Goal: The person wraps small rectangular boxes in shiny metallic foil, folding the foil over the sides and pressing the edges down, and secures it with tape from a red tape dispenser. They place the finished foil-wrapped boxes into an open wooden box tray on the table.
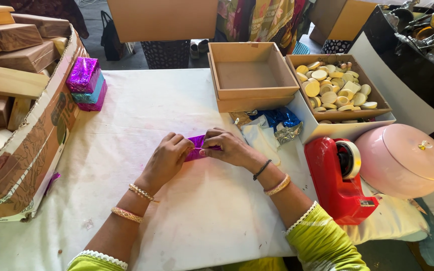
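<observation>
A small purple foil-wrapped piece (197, 147) lies on the white-covered table (141, 115), pinched between the fingertips of both hands and mostly hidden by them; only a strip of shiny purple shows between the two sets of fingers. The left hand (167, 156) curls its fingers (179, 141) down onto the near-left end of the piece, closed tight on the foil, while the right hand (230, 147) presses its fingers (212, 142) onto the other end, thumb and forefinger narrowed on the wrapping. Just beyond the right fingertips lies a heap of blue and silver foil sheets (276, 123), touching the front of an empty shallow cardboard tray (249, 75). Beside that tray, farther out from the right fingers, a second cardboard box (338, 86) holds pale round discs. To the right of the right wrist stands a red tape dispenser (339, 177), with a pink domed lidded container (402, 159) just beside it. Well away from the left fingers, toward the far left, two stacked foil-wrapped blocks (86, 83) in purple and teal lean against a large cardboard carton (31, 150) filled with brown and cream slabs. Nothing lies between the hands and the table edge. Both forearms reach in from the near edge, bangles on each wrist, green sleeves at the elbows, palms turned down and wrists angled inward toward each other.
</observation>
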